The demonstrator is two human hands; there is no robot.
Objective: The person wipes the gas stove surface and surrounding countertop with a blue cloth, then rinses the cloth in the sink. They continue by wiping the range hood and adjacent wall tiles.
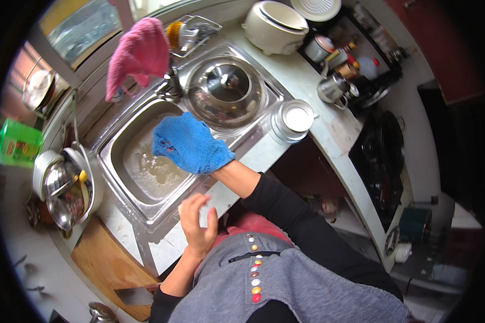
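Observation:
A blue terry cloth (pixel 194 141) covers my right hand (pixel 192 143) down to the wrist like a mitt, so its fingers are hidden. That hand is over the right side of a stainless steel sink basin (pixel 119 167). Cloudy, sudsy water (pixel 155 169) stands in the basin. My left hand (pixel 197 222) is held above the counter's front edge, fingers apart and bare, with nothing in it. Over the tap (pixel 171 87) behind the basin hangs a pink towel (pixel 139 54).
A large metal lid (pixel 226 107) covers the second basin. Stacked bowls (pixel 295 117) stand at the counter's edge. At left are a pot of dishes and ladles (pixel 93 194), a green bottle (pixel 20 141), a cutting board (pixel 105 258) and a cleaver (pixel 133 296). A rice cooker (pixel 275 38) stands behind.

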